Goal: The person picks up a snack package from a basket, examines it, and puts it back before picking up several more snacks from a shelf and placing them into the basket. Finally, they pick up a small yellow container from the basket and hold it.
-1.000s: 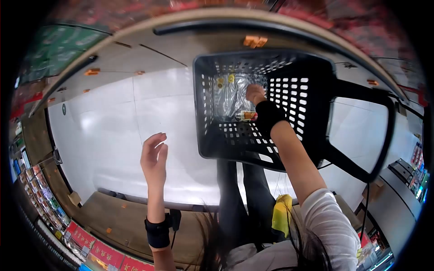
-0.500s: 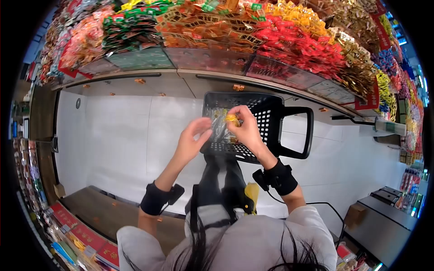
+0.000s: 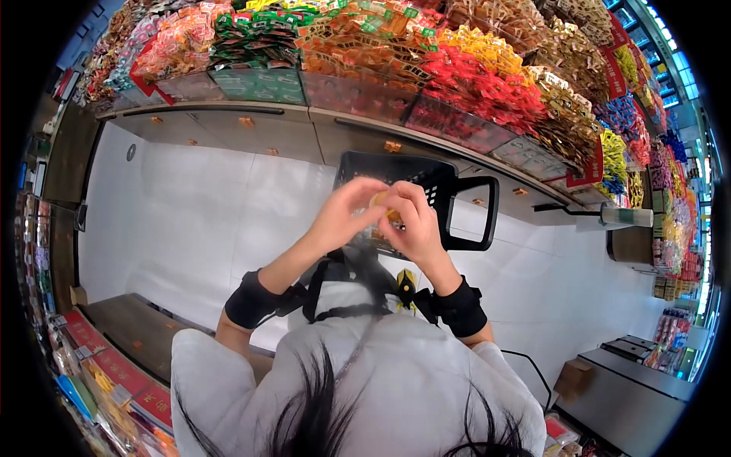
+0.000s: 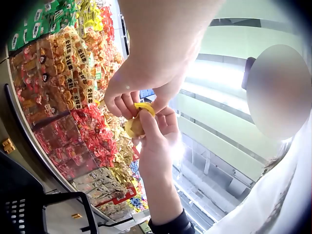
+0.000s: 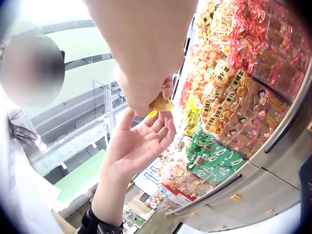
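Note:
A small rounded packet with a yellow edge [image 4: 137, 128] is up between both hands, above the basket in the head view. My right hand [image 3: 417, 227] pinches its body, the thumb lying across it in the left wrist view. The left hand [image 3: 344, 216] comes in from the other side, its thumb and fingertips at the packet's yellow edge. Seen from the right wrist, the left palm [image 5: 136, 148] is turned up, fingers bent toward the packet. A black shopping basket [image 3: 364, 161] with slotted walls sits below, its inside largely hidden by the hands.
Bins heaped with wrapped snacks [image 3: 483, 84] line the far side, above cabinets with a dark rail [image 3: 217, 111]. The basket's handle [image 3: 493, 217] sticks out to the right. Pale floor [image 3: 190, 206] spreads to the left, and a brown counter [image 3: 126, 327] stands at lower left.
The right hand has come up out of the basket with the small yellow packet. The left hand has moved in from the left to meet it, and the head view has shifted up toward the bins.

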`<state>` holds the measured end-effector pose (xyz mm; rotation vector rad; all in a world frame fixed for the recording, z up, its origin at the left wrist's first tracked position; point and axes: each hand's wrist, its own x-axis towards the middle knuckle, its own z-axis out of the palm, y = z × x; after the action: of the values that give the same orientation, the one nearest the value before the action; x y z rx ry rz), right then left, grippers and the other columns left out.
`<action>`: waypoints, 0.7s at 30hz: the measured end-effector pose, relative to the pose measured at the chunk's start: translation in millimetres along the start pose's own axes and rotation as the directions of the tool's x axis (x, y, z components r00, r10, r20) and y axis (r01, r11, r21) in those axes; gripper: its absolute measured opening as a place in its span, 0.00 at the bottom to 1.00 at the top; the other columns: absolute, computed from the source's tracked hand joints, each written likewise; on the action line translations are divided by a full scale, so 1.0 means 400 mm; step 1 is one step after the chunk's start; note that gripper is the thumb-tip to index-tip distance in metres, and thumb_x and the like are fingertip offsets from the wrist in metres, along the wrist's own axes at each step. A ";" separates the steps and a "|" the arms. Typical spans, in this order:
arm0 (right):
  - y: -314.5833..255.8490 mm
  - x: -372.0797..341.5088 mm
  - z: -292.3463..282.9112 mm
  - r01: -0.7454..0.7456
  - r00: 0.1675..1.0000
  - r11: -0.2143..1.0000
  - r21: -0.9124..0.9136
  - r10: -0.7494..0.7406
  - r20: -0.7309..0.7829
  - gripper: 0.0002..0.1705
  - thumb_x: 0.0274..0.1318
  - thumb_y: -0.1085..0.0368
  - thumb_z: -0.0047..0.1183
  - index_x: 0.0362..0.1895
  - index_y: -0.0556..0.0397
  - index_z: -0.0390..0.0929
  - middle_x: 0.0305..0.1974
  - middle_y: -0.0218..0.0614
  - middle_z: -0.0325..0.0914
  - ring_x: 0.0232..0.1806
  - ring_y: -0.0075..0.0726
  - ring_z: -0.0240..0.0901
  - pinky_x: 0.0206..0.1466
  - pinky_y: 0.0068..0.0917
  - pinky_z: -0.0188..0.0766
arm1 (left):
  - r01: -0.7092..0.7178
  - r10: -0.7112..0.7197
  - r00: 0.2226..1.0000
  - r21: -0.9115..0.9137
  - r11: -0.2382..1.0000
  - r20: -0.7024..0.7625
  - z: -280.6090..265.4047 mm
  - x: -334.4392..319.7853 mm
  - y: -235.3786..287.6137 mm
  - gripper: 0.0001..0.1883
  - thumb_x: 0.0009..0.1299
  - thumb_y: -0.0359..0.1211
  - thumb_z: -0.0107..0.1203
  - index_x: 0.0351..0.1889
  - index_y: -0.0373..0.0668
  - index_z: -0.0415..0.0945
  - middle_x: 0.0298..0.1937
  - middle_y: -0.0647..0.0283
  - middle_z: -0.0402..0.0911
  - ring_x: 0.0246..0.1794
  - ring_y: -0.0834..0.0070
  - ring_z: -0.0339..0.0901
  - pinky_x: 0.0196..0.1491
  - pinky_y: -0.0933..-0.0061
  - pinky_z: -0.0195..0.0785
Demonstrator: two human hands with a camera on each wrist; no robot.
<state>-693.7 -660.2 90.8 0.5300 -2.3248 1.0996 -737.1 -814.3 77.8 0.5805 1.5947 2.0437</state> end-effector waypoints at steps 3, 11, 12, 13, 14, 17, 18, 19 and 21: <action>-0.014 -0.002 -0.019 0.070 0.997 0.997 -0.014 -0.070 0.020 0.21 0.32 0.76 0.57 0.37 0.51 0.71 0.39 0.38 0.69 0.31 0.42 0.72 0.27 0.28 0.71 | 0.009 -0.009 1.000 0.018 1.000 -0.019 0.012 -0.011 0.017 0.15 0.62 0.25 0.50 0.48 0.36 0.65 0.45 0.62 0.72 0.48 0.78 0.69 0.51 0.76 0.62; 0.033 -0.033 -0.066 -0.492 0.750 0.551 0.674 0.662 0.006 0.08 0.50 0.74 0.50 0.37 0.56 0.71 0.35 0.30 0.70 0.29 0.21 0.67 0.31 0.15 0.64 | -0.097 0.121 0.984 0.185 0.978 -0.128 0.013 -0.041 0.041 0.17 0.60 0.21 0.51 0.49 0.37 0.65 0.46 0.63 0.72 0.49 0.79 0.69 0.51 0.78 0.61; 0.043 -0.034 -0.074 -0.541 0.706 0.442 0.716 0.701 0.100 0.07 0.52 0.72 0.49 0.37 0.56 0.71 0.35 0.30 0.70 0.30 0.20 0.67 0.32 0.15 0.64 | -0.093 0.119 0.984 0.197 0.976 -0.129 0.013 -0.047 0.043 0.18 0.60 0.21 0.51 0.49 0.37 0.65 0.46 0.63 0.72 0.49 0.79 0.69 0.51 0.78 0.61; 0.046 -0.036 -0.074 -0.584 0.656 0.324 0.744 0.729 0.197 0.07 0.53 0.71 0.48 0.37 0.56 0.71 0.34 0.29 0.71 0.30 0.20 0.67 0.33 0.14 0.64 | -0.096 0.123 0.984 0.194 0.976 -0.132 0.011 -0.052 0.041 0.18 0.60 0.21 0.51 0.49 0.37 0.65 0.46 0.64 0.72 0.48 0.79 0.69 0.51 0.78 0.61; 0.044 -0.037 -0.067 -0.586 0.645 0.293 0.755 0.733 0.216 0.07 0.54 0.70 0.48 0.38 0.56 0.71 0.34 0.29 0.71 0.31 0.19 0.66 0.33 0.14 0.63 | -0.101 0.128 0.983 0.192 0.976 -0.135 0.010 -0.054 0.040 0.18 0.59 0.21 0.52 0.48 0.37 0.65 0.46 0.64 0.72 0.48 0.79 0.69 0.51 0.78 0.61; 0.026 -0.034 -0.052 -0.614 0.611 0.202 0.763 0.734 0.297 0.09 0.54 0.68 0.47 0.40 0.56 0.71 0.35 0.31 0.73 0.33 0.19 0.66 0.36 0.16 0.63 | -0.099 0.122 0.981 0.152 0.983 -0.151 0.002 -0.058 0.031 0.18 0.59 0.20 0.52 0.48 0.37 0.66 0.46 0.64 0.72 0.47 0.79 0.70 0.50 0.78 0.61; 0.022 -0.036 -0.049 -0.633 0.618 0.206 0.746 0.715 0.327 0.10 0.53 0.70 0.46 0.41 0.57 0.71 0.38 0.32 0.72 0.36 0.20 0.66 0.38 0.17 0.63 | -0.097 0.118 0.981 0.134 0.986 -0.157 -0.002 -0.059 0.026 0.18 0.59 0.20 0.52 0.48 0.37 0.66 0.45 0.64 0.72 0.47 0.80 0.70 0.50 0.78 0.62; 0.021 -0.038 -0.048 -0.651 0.625 0.212 0.729 0.695 0.355 0.12 0.53 0.72 0.44 0.43 0.57 0.70 0.40 0.33 0.72 0.39 0.22 0.67 0.39 0.18 0.63 | -0.089 0.108 0.980 0.121 0.989 -0.164 -0.007 -0.060 0.020 0.18 0.59 0.20 0.52 0.48 0.37 0.66 0.45 0.64 0.72 0.47 0.80 0.70 0.50 0.79 0.62; 0.018 -0.037 -0.049 -0.670 0.635 0.195 0.717 0.651 0.416 0.18 0.48 0.77 0.40 0.46 0.60 0.69 0.46 0.37 0.69 0.46 0.27 0.66 0.46 0.21 0.64 | -0.075 0.091 0.980 0.096 0.993 -0.176 -0.017 -0.060 0.006 0.18 0.59 0.20 0.52 0.48 0.37 0.65 0.45 0.64 0.72 0.46 0.80 0.70 0.49 0.79 0.62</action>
<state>-680.6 -638.4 88.3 -0.3019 -1.8415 2.7133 -722.3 -834.6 77.8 0.5140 1.8005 2.1477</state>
